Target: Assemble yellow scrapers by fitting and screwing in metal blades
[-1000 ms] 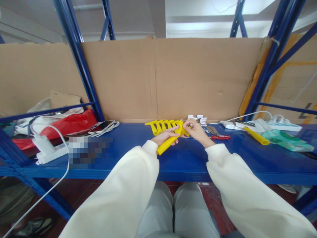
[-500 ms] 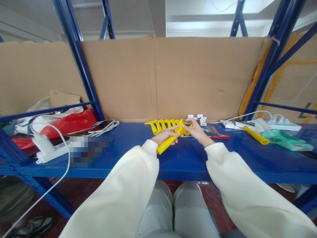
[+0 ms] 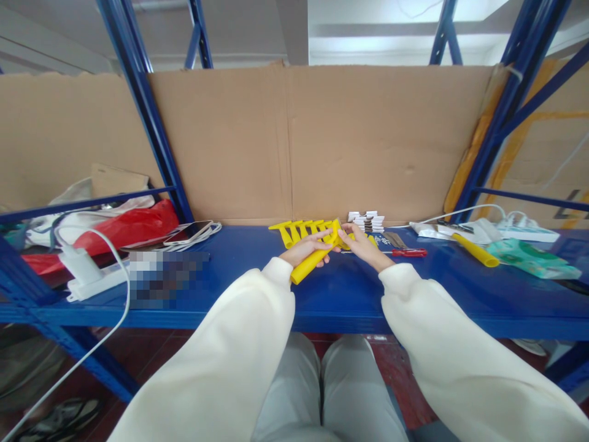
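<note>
A yellow plastic scraper with a round handle and a wider head slants up to the right, held over the blue shelf top. My left hand is closed around its upper handle, just under the head. The fingers of my right hand are closed at the right side of the head; whether a small part sits between them is hidden. Behind my hands a row of several similar yellow scrapers lies side by side, partly covered by my hands.
White stacked pieces and a red-handled screwdriver lie right of my hands. Farther right are a yellow tube and a green packet. A power strip and a red bag are left. Cardboard stands behind.
My right hand has shifted slightly, its fingers drawing in lower against the scraper's head. My left hand keeps its hold on the handle, and the view has tilted a little.
</note>
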A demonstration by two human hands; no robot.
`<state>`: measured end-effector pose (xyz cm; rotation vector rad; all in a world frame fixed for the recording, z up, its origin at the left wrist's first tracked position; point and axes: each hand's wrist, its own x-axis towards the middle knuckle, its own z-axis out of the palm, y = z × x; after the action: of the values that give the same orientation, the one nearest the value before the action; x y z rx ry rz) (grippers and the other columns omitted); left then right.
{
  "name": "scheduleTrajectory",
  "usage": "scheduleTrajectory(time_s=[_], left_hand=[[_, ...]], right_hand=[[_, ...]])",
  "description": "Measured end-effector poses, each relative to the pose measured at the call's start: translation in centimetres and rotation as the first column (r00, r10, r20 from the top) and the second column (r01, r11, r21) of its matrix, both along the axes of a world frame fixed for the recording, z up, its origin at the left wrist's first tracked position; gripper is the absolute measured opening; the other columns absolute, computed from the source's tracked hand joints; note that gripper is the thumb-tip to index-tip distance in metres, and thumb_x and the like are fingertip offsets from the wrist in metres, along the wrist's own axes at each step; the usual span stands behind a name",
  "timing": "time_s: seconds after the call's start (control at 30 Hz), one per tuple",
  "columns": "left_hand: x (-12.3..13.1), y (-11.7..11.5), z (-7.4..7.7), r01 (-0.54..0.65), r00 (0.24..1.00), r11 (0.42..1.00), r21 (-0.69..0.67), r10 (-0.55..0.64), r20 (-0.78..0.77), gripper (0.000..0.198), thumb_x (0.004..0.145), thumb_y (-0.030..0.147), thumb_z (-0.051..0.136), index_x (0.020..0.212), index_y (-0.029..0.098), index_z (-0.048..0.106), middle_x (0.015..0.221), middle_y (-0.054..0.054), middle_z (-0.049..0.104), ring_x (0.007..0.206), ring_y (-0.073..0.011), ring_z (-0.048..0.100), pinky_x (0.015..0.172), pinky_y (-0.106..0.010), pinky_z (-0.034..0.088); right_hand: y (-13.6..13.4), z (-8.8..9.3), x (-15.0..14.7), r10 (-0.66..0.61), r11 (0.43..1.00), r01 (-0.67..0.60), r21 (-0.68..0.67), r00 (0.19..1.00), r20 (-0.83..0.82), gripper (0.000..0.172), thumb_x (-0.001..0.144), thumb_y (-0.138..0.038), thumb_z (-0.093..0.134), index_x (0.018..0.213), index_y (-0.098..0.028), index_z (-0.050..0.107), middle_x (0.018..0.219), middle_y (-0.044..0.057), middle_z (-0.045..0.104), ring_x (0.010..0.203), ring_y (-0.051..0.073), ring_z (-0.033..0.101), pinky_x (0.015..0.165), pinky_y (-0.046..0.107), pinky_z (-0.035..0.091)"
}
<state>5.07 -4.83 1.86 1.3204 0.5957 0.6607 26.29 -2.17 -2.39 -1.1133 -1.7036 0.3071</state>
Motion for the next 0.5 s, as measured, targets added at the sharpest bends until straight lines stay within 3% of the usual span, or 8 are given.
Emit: scheduleTrajectory(time_s=[0.2,0.3,0.4,0.5], left_hand=[[0.0,0.1,0.2,-0.049,0.998,0.999,-0.005,0.049,0.039,0.085,0.085,0.008,0.062,0.159,0.025,0.025,0.088,-0.007,0.074,0.049,-0.0114,0.061,0.041,-0.018,0.042],[-0.2,0.0,0.6,-0.105,0.99,0.994,-0.008,0.105,0.096,0.085,0.086,0.007,0.06,0.16,0.025,0.023,0.092,-0.008,0.074,0.049,-0.0102,0.06,0.041,-0.018,0.04],[-0.4,0.1,0.7,-0.177,0.975,0.984,-0.013,0.177,0.132,0.082,0.087,0.006,0.057,0.16,0.023,0.023,0.1,-0.011,0.074,0.048,-0.0092,0.058,0.041,-0.018,0.041],[-0.5,0.4,0.6,-0.233,0.961,0.972,-0.01,0.232,0.149,0.081,0.087,0.005,0.054,0.16,0.021,0.023,0.101,-0.012,0.074,0.047,-0.0092,0.057,0.041,-0.019,0.041]], right_hand=[[0.7,0.8,0.6,-0.082,0.995,0.083,0.054,0.997,-0.012,0.043,0.086,-0.062,0.056,0.1,-0.022,0.062,0.108,0.011,0.069,0.104,0.025,0.064,0.098,0.047,0.049],[0.5,1.9,2.5,-0.215,0.975,0.212,0.068,0.976,0.036,0.034,0.09,-0.052,0.053,0.097,-0.021,0.064,0.106,0.013,0.07,0.101,0.026,0.065,0.095,0.046,0.05],[-0.5,2.8,5.5,-0.458,0.876,0.483,-0.005,0.834,0.308,0.026,0.09,-0.039,0.052,0.088,-0.019,0.068,0.105,0.017,0.072,0.103,0.032,0.066,0.094,0.051,0.049],[-1.6,2.7,8.5,-0.515,0.752,0.655,-0.069,0.65,0.559,0.027,0.089,-0.036,0.052,0.083,-0.019,0.072,0.102,0.02,0.073,0.109,0.037,0.065,0.092,0.054,0.048]])
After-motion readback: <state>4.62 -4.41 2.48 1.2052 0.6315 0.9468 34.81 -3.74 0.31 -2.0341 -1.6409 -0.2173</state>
